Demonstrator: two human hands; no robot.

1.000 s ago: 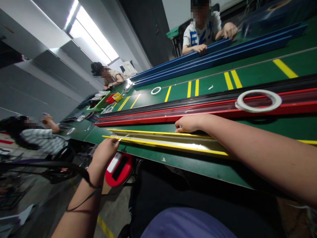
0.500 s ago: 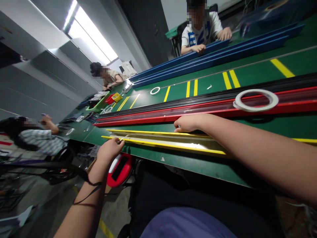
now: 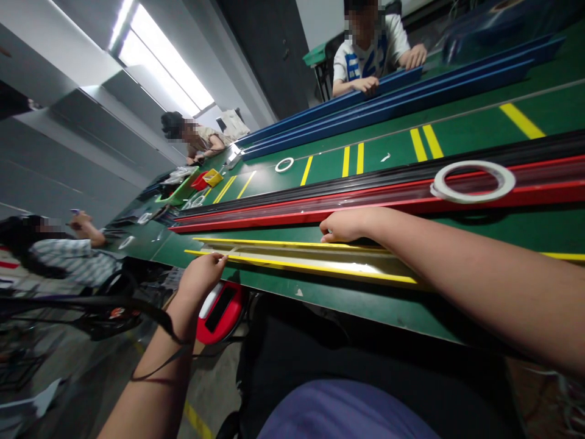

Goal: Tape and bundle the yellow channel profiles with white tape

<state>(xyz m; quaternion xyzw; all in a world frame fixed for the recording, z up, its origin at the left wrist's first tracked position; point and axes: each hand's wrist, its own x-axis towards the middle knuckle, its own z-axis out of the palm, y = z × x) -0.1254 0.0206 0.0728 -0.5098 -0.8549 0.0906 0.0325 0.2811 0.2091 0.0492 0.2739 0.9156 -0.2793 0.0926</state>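
A long yellow channel (image 3: 301, 264) with bright raised edges lies along the near side of the green table, its inside pale and shiny. My left hand (image 3: 204, 275) is at its left part, thumb and fingers pinched together over the near edge. Whatever is between those fingertips is too small to make out. Farther right, my right hand (image 3: 345, 225) curls its fingers on the channel's far edge. The right forearm hides the channel's right part. Just beyond lies a long red channel (image 3: 256, 219), and a white tape roll (image 3: 505, 190) rests on it.
Black strips (image 3: 311, 190) run behind the red channel. Blue channels (image 3: 388, 97) lie at the far side, where a person (image 3: 365, 55) has both hands on one. A smaller tape ring (image 3: 278, 166), a green bin (image 3: 167, 198) and a red stool (image 3: 231, 317) are around. Two other people sit leftward.
The pale strip seen at my left fingertips half a second ago no longer shows clearly, and those fingers are closer together. My right hand has stayed in place. The view has shifted slightly.
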